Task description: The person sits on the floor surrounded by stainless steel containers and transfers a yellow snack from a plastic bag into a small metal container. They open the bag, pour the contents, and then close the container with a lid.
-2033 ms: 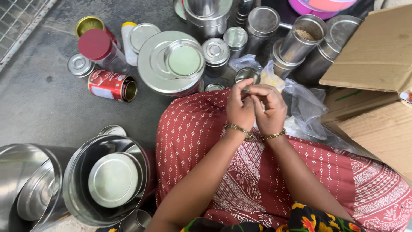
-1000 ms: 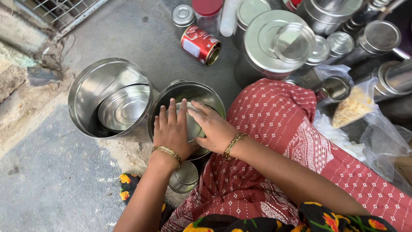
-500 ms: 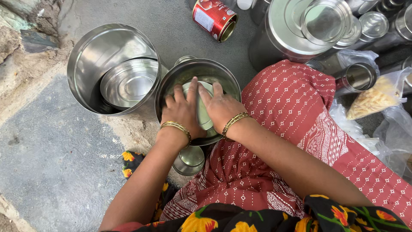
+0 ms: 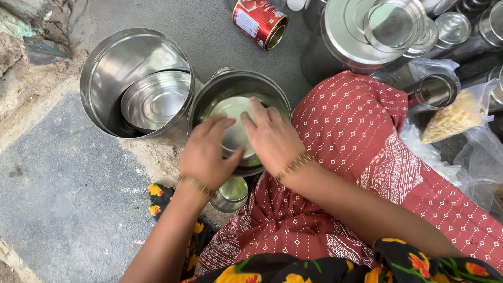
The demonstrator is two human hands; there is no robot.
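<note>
Grey concrete floor point(image 4: 63, 209), rough and patched, lit by soft daylight. Crumbling stone and earth edge point(image 4: 21, 47) seen at upper left. No walls or furniture shown.

Red tin can point(image 4: 260, 22) on side; snack bag point(image 4: 453, 118); large lidded steel canister point(image 4: 361, 36).

2 s ago both hands were up front w/ fingers together near the small lidded tins; now the left hand point(image 4: 207, 154) and right hand point(image 4: 272, 139) are down in the steel pot point(image 4: 209, 94), palms spread on the round lid point(image 4: 230, 118) inside it. Since 1 s ago the hands sit lower over the lid, fingers wider, right hand covering more of its right side. View swung left: big steel drum point(image 4: 112, 57) left of the pot now in full view.
</note>
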